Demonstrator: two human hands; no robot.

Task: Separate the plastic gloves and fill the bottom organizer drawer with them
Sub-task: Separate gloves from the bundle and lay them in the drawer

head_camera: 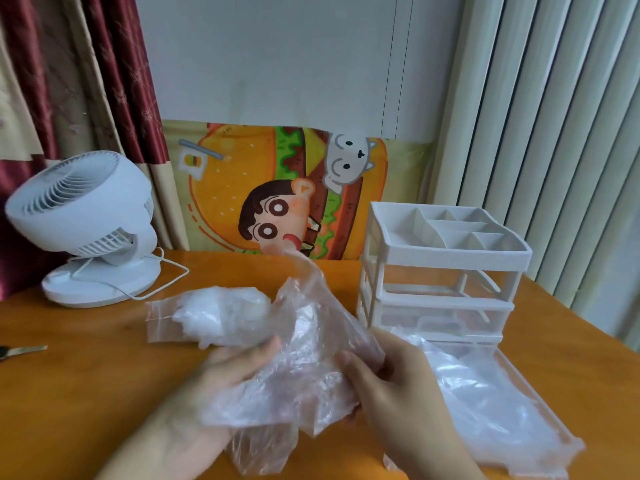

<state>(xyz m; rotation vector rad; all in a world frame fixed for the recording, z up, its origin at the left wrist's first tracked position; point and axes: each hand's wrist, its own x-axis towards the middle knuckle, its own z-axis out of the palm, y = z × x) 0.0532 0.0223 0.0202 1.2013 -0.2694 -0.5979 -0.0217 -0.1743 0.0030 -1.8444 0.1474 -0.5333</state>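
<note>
My fingers (pixel 263 348) on both hands pinch one crumpled glove (pixel 304 341) above the counter (pixel 86 393), likely peeling it free; the drawer (pixel 512 393), pulled out near right, already holds gloves.

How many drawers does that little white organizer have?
3. The top drawer and the middle drawer sit closed in the organizer. The bottom drawer is pulled out toward the person, with plastic gloves lying in it.
</note>
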